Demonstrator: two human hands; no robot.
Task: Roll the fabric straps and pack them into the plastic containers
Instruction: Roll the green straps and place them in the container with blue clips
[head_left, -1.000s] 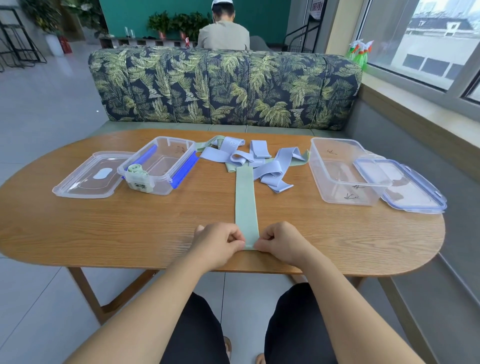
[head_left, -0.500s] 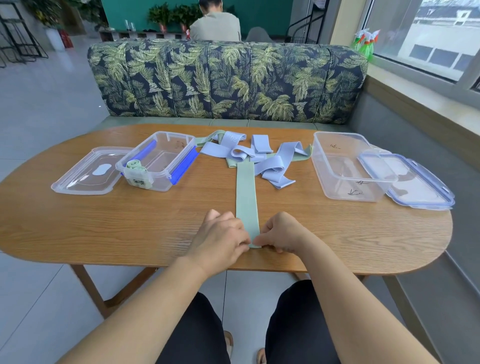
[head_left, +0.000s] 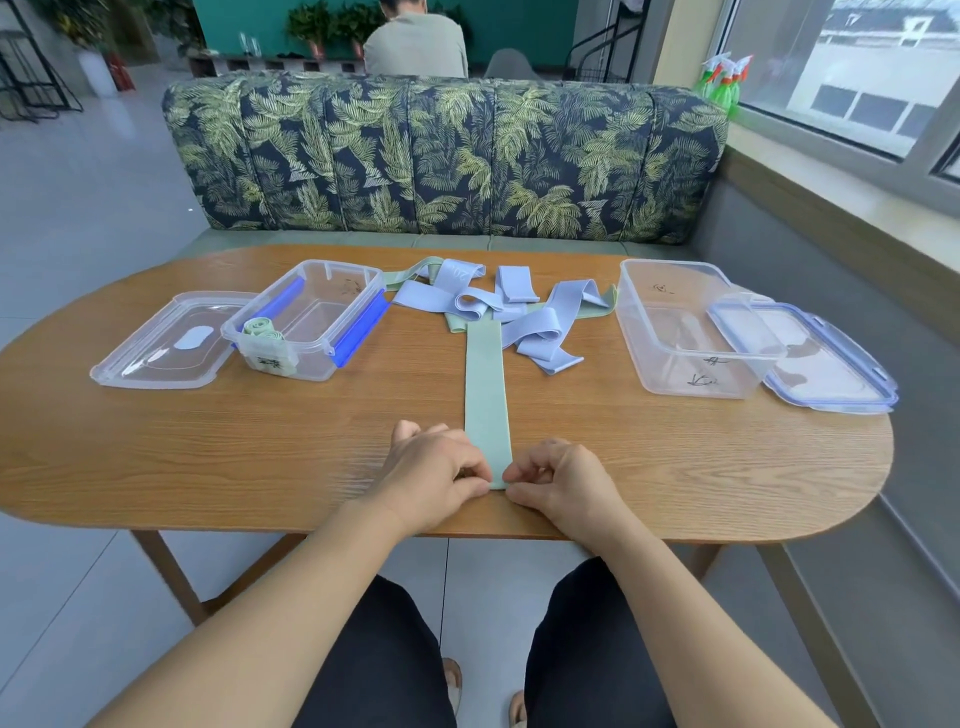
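Observation:
A long pale green strap (head_left: 485, 384) lies flat down the middle of the wooden table (head_left: 260, 457), running from a pile of lilac and green straps (head_left: 498, 306) toward me. My left hand (head_left: 434, 475) and my right hand (head_left: 563, 480) pinch the strap's near end from either side, fingers curled. The left container (head_left: 317, 317), with blue clips, holds a rolled green strap (head_left: 262, 332). The right container (head_left: 691, 332) holds nothing.
A clear lid (head_left: 161, 343) lies left of the left container. A blue-rimmed lid (head_left: 826, 358) leans against the right container. A leaf-patterned sofa (head_left: 447, 156) stands behind the table, and a person sits beyond it. My knees are under the table's near edge.
Both hands stay on the strap's near end, shifting slightly forward. The camera has tilted a little; the straps and containers have not moved.

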